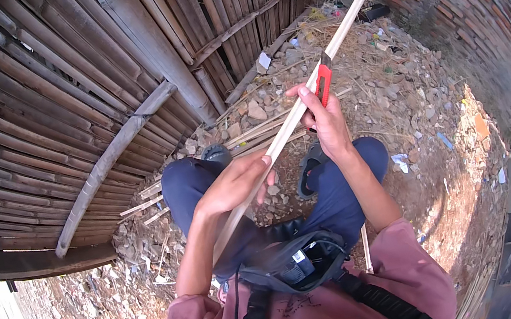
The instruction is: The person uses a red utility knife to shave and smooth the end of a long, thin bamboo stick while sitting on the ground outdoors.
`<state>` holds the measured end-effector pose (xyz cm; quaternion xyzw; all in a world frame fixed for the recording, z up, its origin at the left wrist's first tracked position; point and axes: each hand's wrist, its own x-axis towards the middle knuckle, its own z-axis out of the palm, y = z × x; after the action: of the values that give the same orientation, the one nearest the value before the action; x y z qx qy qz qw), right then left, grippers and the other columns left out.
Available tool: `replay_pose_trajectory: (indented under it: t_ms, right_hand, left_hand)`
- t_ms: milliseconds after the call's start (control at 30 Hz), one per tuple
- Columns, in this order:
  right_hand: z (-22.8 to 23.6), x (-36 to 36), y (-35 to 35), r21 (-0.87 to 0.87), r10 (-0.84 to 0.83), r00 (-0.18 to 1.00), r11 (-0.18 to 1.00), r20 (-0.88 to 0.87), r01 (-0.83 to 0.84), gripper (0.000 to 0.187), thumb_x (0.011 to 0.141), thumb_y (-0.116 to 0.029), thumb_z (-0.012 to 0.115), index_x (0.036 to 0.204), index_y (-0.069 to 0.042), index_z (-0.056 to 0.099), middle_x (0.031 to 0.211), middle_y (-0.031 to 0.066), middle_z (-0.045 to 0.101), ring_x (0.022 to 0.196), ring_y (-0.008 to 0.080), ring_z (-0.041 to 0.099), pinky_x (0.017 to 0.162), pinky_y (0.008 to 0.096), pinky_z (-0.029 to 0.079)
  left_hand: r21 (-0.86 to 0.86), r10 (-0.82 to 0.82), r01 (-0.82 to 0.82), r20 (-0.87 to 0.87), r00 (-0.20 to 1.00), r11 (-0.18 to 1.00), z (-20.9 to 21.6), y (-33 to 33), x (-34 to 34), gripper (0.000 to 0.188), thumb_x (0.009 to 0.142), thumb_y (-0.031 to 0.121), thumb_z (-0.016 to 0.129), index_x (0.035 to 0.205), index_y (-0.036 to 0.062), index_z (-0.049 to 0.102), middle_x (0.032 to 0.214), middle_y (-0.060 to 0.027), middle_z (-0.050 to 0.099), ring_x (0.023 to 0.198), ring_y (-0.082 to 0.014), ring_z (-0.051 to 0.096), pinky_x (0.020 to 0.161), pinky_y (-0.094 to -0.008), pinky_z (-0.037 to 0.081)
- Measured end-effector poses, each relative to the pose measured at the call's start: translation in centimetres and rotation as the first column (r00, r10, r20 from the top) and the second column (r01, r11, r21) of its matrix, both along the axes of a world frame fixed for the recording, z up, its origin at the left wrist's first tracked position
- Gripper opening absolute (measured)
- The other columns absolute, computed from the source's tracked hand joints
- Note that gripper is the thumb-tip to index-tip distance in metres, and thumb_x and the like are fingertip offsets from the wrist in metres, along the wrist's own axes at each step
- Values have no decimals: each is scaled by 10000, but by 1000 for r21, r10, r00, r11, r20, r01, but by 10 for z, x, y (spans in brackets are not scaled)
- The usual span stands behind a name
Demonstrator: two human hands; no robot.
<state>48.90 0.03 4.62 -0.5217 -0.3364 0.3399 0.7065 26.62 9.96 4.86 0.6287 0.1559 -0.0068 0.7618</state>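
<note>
You sit hemmed in: a bamboo fence (119, 61) curves close on your left, a brick wall (473, 11) on your right, with open rubble-strewn dirt (420, 100) ahead. The pale bamboo strip (316, 76) runs diagonally from your lap up toward the far wall; its near end is hidden behind your left hand (233, 186), whose fingers are curled around it. Your right hand (326, 118) grips a red-handled utility knife (324, 80) against the strip, thumb pressed on top; the blade is too small to make out. More split strips (251, 135) lie by your feet
</note>
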Motion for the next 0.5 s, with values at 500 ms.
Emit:
replay_pose_trajectory:
  t_ms: [500]
  right_hand:
    - [37, 80, 64, 36, -192, 814, 978, 549, 207, 610, 1104, -494, 471, 1464, -20, 604, 722, -15, 487, 641, 87, 467, 569, 291, 338]
  left_hand:
    - [97, 469, -471, 52, 882, 877, 10, -6, -22, 247, 1133, 277, 554, 1106, 37, 600, 704, 64, 407, 572, -42, 356, 521, -235, 312]
